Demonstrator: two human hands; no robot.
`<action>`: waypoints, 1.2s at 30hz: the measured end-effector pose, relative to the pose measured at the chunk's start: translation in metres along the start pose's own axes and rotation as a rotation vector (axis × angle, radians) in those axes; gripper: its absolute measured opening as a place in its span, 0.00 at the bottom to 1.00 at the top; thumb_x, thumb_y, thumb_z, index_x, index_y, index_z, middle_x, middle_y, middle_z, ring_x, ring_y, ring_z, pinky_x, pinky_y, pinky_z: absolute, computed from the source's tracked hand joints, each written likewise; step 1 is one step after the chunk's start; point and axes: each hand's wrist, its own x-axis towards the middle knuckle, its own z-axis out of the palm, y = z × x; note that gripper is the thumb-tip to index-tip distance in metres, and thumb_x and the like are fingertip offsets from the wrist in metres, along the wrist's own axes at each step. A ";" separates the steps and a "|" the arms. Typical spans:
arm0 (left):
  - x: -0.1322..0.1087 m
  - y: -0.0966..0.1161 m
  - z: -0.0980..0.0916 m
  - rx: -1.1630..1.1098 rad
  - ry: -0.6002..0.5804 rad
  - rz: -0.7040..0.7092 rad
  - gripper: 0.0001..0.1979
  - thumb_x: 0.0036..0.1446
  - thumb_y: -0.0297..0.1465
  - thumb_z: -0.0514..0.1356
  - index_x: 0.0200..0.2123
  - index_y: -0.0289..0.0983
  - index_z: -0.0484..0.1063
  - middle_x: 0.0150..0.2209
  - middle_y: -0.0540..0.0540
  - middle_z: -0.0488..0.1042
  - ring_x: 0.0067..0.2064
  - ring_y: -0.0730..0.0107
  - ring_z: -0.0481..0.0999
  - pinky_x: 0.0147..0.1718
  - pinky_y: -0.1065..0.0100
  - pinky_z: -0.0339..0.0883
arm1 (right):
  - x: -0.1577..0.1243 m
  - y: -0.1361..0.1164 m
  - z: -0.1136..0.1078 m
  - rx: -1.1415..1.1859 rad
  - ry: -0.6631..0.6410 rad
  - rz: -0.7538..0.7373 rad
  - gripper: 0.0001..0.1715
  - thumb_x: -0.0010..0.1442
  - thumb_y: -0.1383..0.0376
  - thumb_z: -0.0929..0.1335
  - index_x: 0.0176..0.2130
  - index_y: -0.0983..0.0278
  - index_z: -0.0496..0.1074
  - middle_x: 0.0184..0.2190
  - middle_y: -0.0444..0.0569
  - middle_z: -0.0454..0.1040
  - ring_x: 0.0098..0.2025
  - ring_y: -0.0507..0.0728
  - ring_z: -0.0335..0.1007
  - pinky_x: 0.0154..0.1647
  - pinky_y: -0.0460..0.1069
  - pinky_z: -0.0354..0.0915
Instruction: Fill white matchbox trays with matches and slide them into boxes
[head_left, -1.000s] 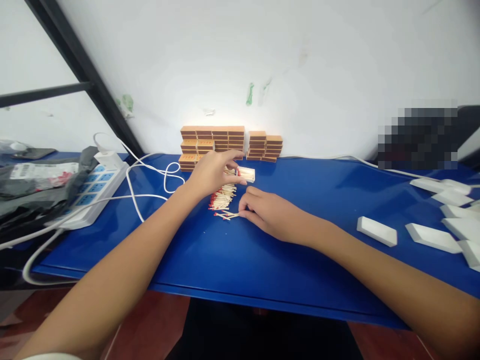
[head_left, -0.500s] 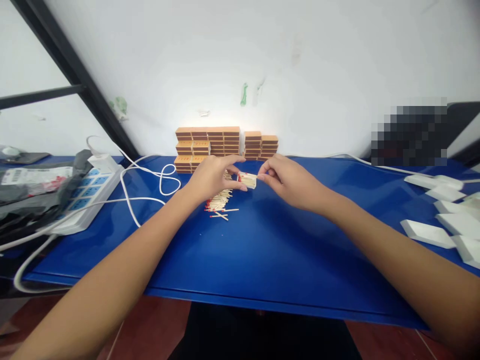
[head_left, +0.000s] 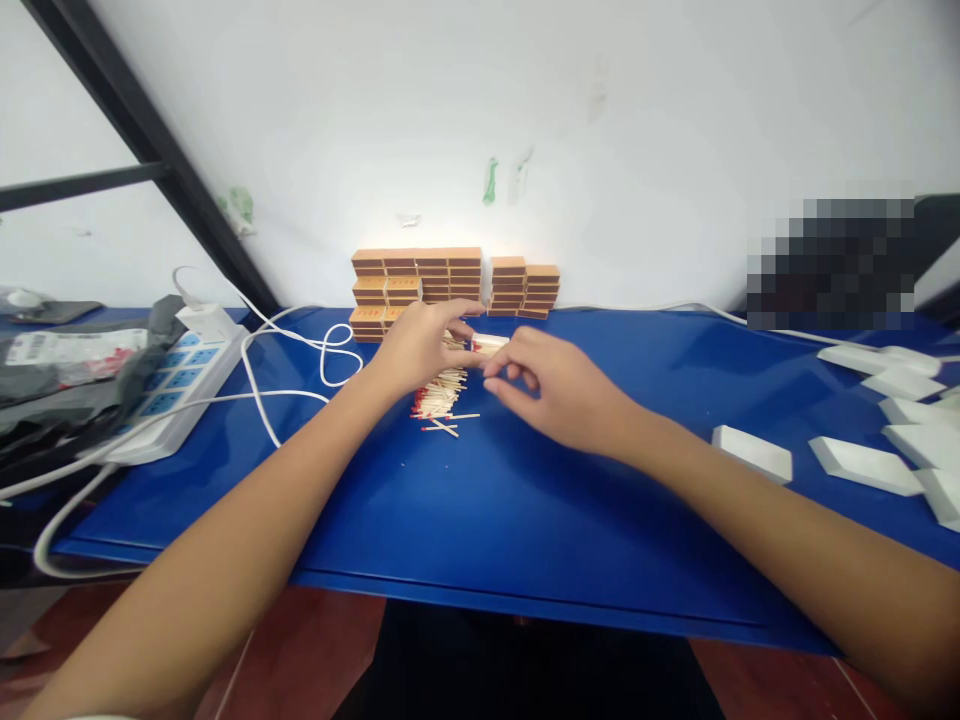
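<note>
My left hand is closed around the left end of a small white matchbox tray, gripped between thumb and fingers. Red-headed matches lie inside the tray, partly covered by my fingers. My right hand reaches over the tray's near right side, thumb and index finger brought together at its front edge; whatever is between them is hidden. Below my left hand, a pile of loose matches lies on the blue table, heads mostly to the left. A few stray matches lie just in front of it.
Stacked matchboxes stand against the wall, with a smaller stack to their right. White trays lie scattered at the right, one nearer my forearm. A power strip, white cables and dark bags occupy the left.
My right hand has moved left and slightly nearer, from the tray's right end to over its front edge. My left hand keeps hold of the tray. Another white tray shows beside my right forearm.
</note>
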 end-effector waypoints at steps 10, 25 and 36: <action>0.001 -0.002 0.000 0.046 -0.002 0.021 0.32 0.51 0.39 0.79 0.58 0.40 0.78 0.42 0.44 0.87 0.45 0.54 0.87 0.50 0.57 0.76 | -0.010 -0.031 0.030 0.015 -0.237 0.093 0.04 0.72 0.66 0.69 0.42 0.63 0.74 0.45 0.51 0.75 0.38 0.55 0.70 0.39 0.51 0.63; 0.001 -0.003 0.000 0.071 -0.003 0.001 0.35 0.49 0.44 0.80 0.58 0.40 0.79 0.43 0.44 0.87 0.47 0.53 0.87 0.49 0.58 0.76 | -0.012 -0.046 0.033 0.087 -0.259 0.058 0.06 0.73 0.68 0.68 0.40 0.63 0.72 0.42 0.48 0.73 0.39 0.55 0.69 0.41 0.51 0.63; 0.000 -0.004 -0.001 0.088 0.008 0.011 0.34 0.51 0.42 0.79 0.59 0.40 0.78 0.43 0.44 0.87 0.46 0.53 0.87 0.48 0.59 0.76 | -0.010 -0.046 0.029 0.100 -0.311 0.052 0.07 0.75 0.66 0.69 0.41 0.64 0.74 0.43 0.49 0.74 0.39 0.55 0.70 0.43 0.50 0.63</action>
